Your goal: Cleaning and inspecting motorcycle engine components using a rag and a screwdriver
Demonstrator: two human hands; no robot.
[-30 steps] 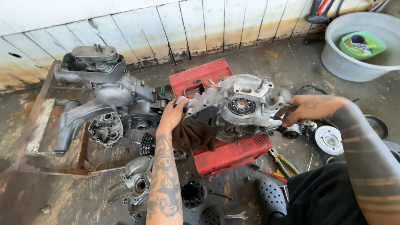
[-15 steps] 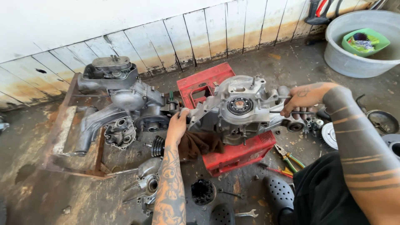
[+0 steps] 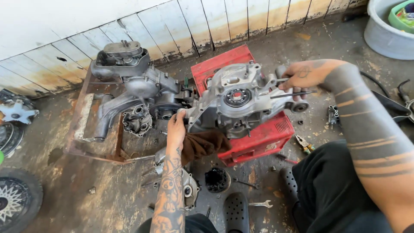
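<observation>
Engine disassembly on a workshop floor. The grey engine case (image 3: pixel 239 101) rests on a red crate (image 3: pixel 258 138), which serves as landmark. The left hand (image 3: pixel 176 131) closes on the case's near-left edge, above a brown rag (image 3: pixel 202 144) draped at the crate's left corner. The right hand (image 3: pixel 304 77) wraps the case's right end, its grip closed about the metal with a thin rod (image 3: pixel 293 93) running under the fingers. The case is already stripped bare, a bearing (image 3: pixel 237 97) exposed on its face. A second engine block (image 3: pixel 129 90) lies left of the crate; a spanner (image 3: pixel 261 203), pliers (image 3: pixel 304 144) and a small gear part (image 3: pixel 217 180) lie in front of it. Reassembly appears not yet begun.
</observation>
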